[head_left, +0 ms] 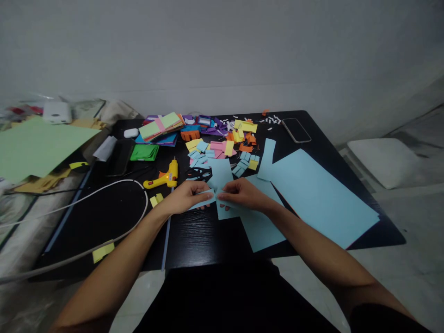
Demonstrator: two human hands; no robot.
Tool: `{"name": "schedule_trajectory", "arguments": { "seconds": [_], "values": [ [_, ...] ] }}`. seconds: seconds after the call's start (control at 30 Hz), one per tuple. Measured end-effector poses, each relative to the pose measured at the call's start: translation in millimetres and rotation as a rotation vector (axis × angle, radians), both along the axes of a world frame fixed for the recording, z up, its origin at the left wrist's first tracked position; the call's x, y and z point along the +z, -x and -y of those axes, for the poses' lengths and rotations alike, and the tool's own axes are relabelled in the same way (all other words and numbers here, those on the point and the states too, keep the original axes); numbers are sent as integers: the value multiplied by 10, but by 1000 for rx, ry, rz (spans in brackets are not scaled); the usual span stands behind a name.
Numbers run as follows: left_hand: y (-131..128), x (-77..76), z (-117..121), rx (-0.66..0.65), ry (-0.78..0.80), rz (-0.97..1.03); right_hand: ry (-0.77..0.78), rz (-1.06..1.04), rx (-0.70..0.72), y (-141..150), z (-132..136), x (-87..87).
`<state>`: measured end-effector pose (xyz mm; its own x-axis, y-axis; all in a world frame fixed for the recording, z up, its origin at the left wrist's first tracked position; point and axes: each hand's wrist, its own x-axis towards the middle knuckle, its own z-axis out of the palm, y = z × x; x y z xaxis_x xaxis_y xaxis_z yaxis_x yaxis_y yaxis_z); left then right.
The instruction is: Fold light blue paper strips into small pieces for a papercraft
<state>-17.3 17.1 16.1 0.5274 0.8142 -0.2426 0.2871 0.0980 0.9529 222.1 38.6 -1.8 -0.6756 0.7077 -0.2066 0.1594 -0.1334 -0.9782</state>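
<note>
My left hand (194, 196) pinches a light blue paper strip (201, 199) between thumb and fingers, just above the black table. Close against it, fingertips nearly meeting, my right hand (239, 192) is closed on light blue paper too; whether both hold one piece I cannot tell. Beneath the hands lies a light blue paper strip (222, 171), pointing away from me. A larger light blue sheet (262, 222) rests under my right wrist. Black-handled scissors (198, 174) lie just beyond my left hand, partly covered by paper pieces.
A yellow glue gun (168, 176) lies left of my hands, near a looping white cable (145, 199). Folded colored paper pieces (222, 148) crowd the back. Big blue sheets (319, 199) and a phone (296, 130) are on the right. A stool (381, 159) stands beyond.
</note>
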Motion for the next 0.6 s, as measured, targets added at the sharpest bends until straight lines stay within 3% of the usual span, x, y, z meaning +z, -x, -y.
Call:
{"name": "schedule_trajectory", "arguments": {
  "seconds": [0.3,0.47,0.6],
  "values": [
    [24,-59,-10,62,-60,-37,-50,20,-68,19,9,59],
    [73,-100,-40,77,-110,-74,-83,22,-83,-6,-29,8],
    [99,-117,-67,122,-142,-97,-166,67,-174,-35,-86,-39]
  ]
}}
